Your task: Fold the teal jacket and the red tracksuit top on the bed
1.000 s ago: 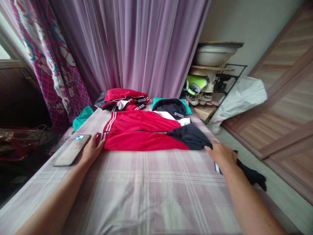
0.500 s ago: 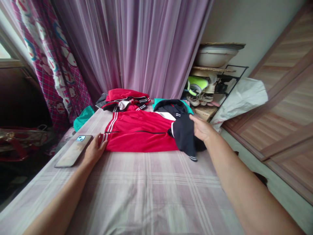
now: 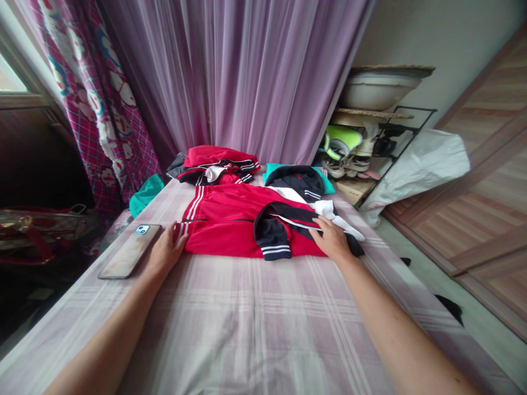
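Pressing a red jacket (image 3: 230,225) flat on the bed (image 3: 255,323).
Left hand (image 3: 164,253) pins the near-left hem, right hand (image 3: 331,240) flattens the folded dark sleeve (image 3: 275,230), fingers spread; smooth the crease evenly.

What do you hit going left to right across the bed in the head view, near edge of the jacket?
phone → left hand → red jacket → folded-over dark sleeve → right hand
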{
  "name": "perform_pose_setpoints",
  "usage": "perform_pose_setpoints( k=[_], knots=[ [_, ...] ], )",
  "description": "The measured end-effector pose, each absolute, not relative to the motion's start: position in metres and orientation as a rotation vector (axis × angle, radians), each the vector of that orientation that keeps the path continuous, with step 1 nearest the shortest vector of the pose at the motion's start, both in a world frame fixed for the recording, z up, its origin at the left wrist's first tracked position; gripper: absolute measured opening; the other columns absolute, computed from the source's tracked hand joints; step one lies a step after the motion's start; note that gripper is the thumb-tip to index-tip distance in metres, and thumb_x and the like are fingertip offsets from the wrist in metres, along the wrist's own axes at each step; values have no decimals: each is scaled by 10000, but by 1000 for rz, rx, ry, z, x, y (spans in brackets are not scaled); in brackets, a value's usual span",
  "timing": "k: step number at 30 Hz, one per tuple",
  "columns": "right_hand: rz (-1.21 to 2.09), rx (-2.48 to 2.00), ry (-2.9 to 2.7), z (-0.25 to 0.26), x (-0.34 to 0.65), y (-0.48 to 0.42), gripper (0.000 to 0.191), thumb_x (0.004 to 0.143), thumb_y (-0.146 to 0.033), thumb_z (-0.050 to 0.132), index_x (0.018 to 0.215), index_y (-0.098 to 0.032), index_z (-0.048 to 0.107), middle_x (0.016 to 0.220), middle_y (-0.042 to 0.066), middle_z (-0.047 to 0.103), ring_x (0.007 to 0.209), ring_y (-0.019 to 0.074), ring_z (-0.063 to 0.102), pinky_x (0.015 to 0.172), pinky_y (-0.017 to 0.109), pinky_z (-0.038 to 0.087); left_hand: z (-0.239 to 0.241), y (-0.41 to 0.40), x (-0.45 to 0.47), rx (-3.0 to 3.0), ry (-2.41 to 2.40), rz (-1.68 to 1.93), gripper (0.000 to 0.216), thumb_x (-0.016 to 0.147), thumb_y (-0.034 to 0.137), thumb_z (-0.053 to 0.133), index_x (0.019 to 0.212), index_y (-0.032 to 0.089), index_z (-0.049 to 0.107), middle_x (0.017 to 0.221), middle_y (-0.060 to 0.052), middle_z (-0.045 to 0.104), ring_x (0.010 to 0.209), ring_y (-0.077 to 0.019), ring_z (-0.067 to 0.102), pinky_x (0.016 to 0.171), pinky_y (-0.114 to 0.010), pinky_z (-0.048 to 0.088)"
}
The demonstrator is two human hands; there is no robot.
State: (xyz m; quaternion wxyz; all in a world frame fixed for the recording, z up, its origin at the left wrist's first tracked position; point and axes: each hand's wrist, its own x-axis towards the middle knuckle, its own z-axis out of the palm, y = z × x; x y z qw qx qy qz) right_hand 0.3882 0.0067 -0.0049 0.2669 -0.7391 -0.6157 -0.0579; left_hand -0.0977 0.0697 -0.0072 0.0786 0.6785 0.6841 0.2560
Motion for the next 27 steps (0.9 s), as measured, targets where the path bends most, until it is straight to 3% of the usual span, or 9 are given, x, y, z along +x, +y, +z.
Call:
perform_pose_setpoints(
  k=[3,7,11,13,15,20,23,27],
  knots=[
    [-244,-2087,-1657,-21,403,-5,439,869,-310,545,1239,-119,683,1335,188,643,1226,308,598,1029,441,473,-6,77,-97,2121,2046,694,653,908,470,490,1438,91,446,1308,-196,658,1182,-294,640,990,-379,492],
    [-278,-2292,-1560,-15,424,-8,365,892,-259,498,1164,-215,738,1203,122,720,1078,294,658,929,432,482,8,86,-99,2124,2115,434,679,903,508,502,1442,100,443,1154,-179,720,1079,-310,679,923,-393,509],
    [-193,-2455,-1329,-14,440,-15,356,893,-290,511,1137,-240,765,1070,123,752,882,286,680,736,375,488,32,76,-81,2272,2271,435,613,907,461,512,1428,139,492,1277,-199,656,1150,-341,627,956,-443,474],
    [-215,-2398,-1314,-19,442,-19,369,889,-272,507,1153,-226,760,1096,119,746,902,272,675,727,348,484,43,61,-53,2454,2223,509,496,928,431,482,1355,198,579,1333,-169,624,1172,-333,604,977,-454,450],
    [-254,-2324,-1317,-25,442,-21,381,880,-249,505,1166,-213,753,1113,113,742,931,262,668,750,336,484,49,45,-14,2546,2047,464,427,932,486,487,1206,222,681,1242,-135,677,1121,-318,624,977,-445,440],
    [-169,-2209,-1200,-30,447,-22,413,820,-231,541,1178,-228,746,1004,84,756,863,243,651,750,334,482,44,23,83,2526,1757,242,464,862,649,554,998,244,734,1079,-107,744,1129,-326,623,951,-439,428],
    [-42,-2159,-1116,-32,453,-22,401,789,-236,556,1135,-253,757,918,53,760,784,222,638,703,312,468,40,30,108,2417,1733,236,372,857,570,594,955,231,710,1041,-101,744,1083,-310,646,887,-402,452],
    [-11,-2072,-1026,-36,460,-22,326,788,-271,547,1024,-274,771,929,24,762,766,203,624,692,296,455,51,56,99,2016,1638,543,249,862,407,570,975,207,666,858,-39,710,830,-220,670,694,-307,471]
  ],
)
